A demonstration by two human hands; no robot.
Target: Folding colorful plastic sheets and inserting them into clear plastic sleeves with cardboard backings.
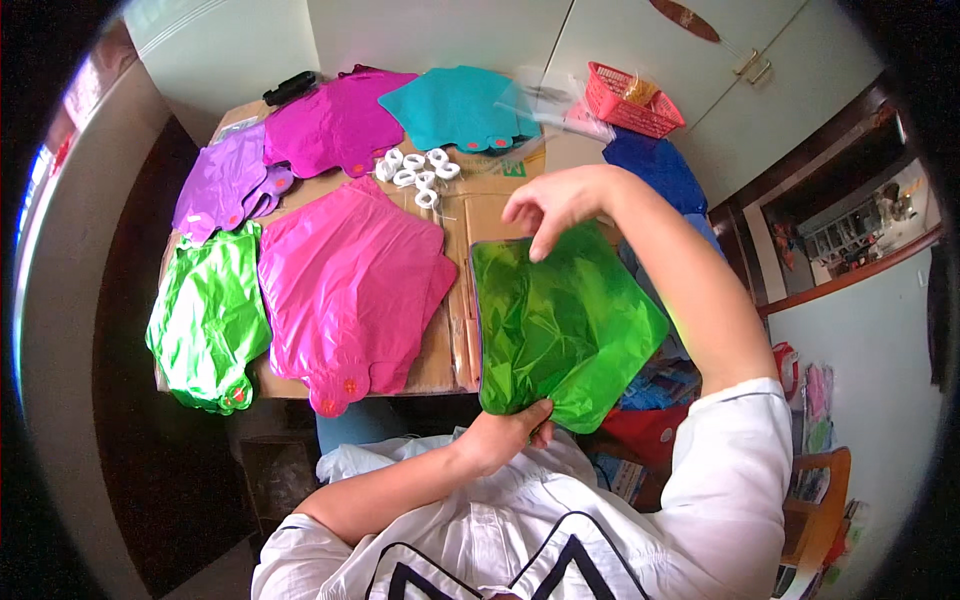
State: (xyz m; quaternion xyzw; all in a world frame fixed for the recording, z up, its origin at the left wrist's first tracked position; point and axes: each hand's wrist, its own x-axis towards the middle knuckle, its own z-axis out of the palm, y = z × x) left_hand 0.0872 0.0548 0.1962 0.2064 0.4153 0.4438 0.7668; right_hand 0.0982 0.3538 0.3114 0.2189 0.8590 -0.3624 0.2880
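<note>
Above the counter's (pixel 440 365) near edge, both hands hold a flat green foil balloon (pixel 565 330): the left hand (pixel 505 432) pinches its bottom edge, the right hand (pixel 555 205) its top. It looks light, limp and slippery; edges give the best grip.

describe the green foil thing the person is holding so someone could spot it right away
On the right edge of the cardboard-covered table, look between the person's two hands. The green foil balloon is pinched at its top by the right hand and at its bottom by the left hand. Unlike the other green balloon, it is folded and being held.
</note>
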